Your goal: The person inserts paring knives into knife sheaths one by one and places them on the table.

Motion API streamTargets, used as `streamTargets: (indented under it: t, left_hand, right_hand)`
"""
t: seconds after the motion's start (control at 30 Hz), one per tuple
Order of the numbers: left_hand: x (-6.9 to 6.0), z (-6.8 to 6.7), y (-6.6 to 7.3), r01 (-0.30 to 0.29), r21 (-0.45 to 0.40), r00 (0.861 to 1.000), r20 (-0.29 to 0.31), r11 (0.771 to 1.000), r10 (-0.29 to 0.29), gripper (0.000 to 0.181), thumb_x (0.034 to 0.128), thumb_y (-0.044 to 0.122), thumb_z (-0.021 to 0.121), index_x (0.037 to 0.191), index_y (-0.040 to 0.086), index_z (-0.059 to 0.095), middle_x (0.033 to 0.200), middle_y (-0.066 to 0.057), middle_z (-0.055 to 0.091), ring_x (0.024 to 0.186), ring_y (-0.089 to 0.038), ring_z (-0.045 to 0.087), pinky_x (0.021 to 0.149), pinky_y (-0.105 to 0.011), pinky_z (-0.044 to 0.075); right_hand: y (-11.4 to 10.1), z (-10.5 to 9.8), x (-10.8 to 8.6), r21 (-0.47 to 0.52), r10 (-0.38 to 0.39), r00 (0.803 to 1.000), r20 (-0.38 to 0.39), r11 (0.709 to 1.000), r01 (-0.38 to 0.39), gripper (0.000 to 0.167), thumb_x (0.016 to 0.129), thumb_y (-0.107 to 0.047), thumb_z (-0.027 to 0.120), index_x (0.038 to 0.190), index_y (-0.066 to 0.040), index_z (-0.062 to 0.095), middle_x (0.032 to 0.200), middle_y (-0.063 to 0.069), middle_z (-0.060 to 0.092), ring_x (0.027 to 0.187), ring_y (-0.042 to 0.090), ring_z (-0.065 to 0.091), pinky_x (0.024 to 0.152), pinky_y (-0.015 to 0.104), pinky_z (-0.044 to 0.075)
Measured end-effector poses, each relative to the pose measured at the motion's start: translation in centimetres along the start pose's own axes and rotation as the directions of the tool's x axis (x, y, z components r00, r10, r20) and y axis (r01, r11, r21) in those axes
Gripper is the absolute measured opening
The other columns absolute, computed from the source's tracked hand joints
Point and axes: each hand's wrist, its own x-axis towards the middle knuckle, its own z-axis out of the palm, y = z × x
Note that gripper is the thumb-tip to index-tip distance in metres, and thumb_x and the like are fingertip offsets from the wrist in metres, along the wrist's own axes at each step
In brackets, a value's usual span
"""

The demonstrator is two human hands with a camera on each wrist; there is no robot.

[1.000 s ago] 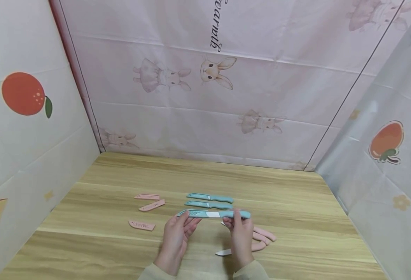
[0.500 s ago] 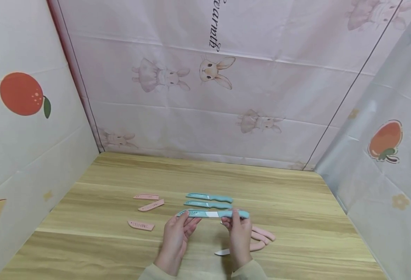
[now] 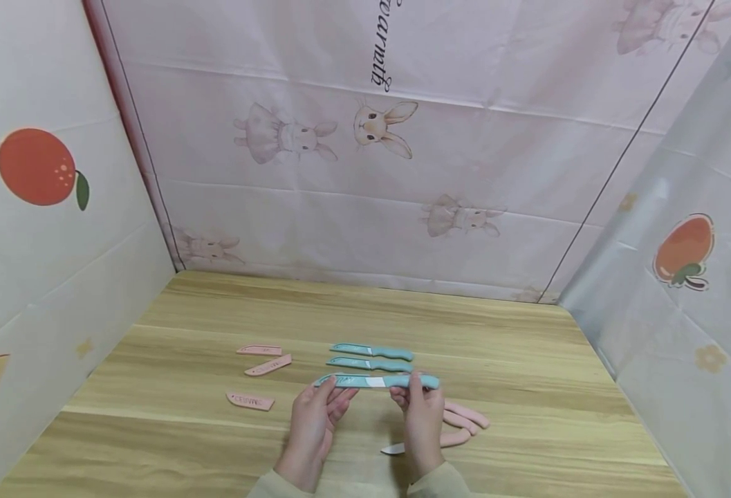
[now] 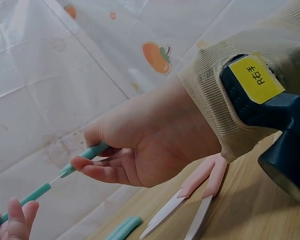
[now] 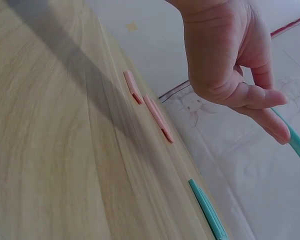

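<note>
In the head view my left hand pinches a teal knife sheath near its tip, thumb on top. My right hand grips the teal handle of a paring knife. A short stretch of white blade shows between sheath and handle; the rest is inside the sheath. Both are held level above the table. The left wrist view shows my right hand on the handle, while in the right wrist view my left hand pinches the sheath.
Two sheathed teal knives lie just beyond my hands. Several pink-handled knives with bare white blades lie partly behind my right hand. Pink sheaths rest to the left on the wooden table. Printed cloth walls stand around it.
My right hand has moved slightly left with the knife, and the strip of bare blade has become shorter. My left hand and the sheath have stayed in place.
</note>
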Motion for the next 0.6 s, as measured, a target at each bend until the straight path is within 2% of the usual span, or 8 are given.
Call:
streamTargets:
  t: [0.27, 0.6]
  left_hand:
    - [-0.02, 0.0, -0.08, 0.006, -0.004, 1.0, -0.003, 1.0, -0.006, 0.039, 0.0992, 0.015, 0.044, 0.125, -0.014, 0.038, 0.096, -0.016, 0.068, 0.083, -0.017, 0.069, 0.063, -0.015, 0.054]
    - [-0.07, -0.05, -0.03, 0.012, 0.004, 1.0, 0.0, 1.0, -0.012, 0.041, 0.0988, 0.016, 0.046, 0.125, -0.014, 0.038, 0.099, -0.018, 0.067, 0.084, -0.017, 0.068, 0.064, -0.015, 0.054]
  right_hand:
    - [0.09, 0.35, -0.17, 0.027, 0.01, 1.0, -0.009, 1.0, -0.01, 0.009, 0.1, -0.008, 0.041, 0.103, 0.001, 0.04, 0.07, 0.002, 0.059, 0.061, 0.009, 0.059, 0.062, 0.02, 0.054]
    - [0.81, 0.31, -0.26, -0.001, -0.038, 0.999, 0.024, 0.999, 0.038, 0.017, 0.1, -0.012, 0.042, 0.106, 0.003, 0.038, 0.074, 0.002, 0.061, 0.063, 0.008, 0.06, 0.065, 0.021, 0.055]
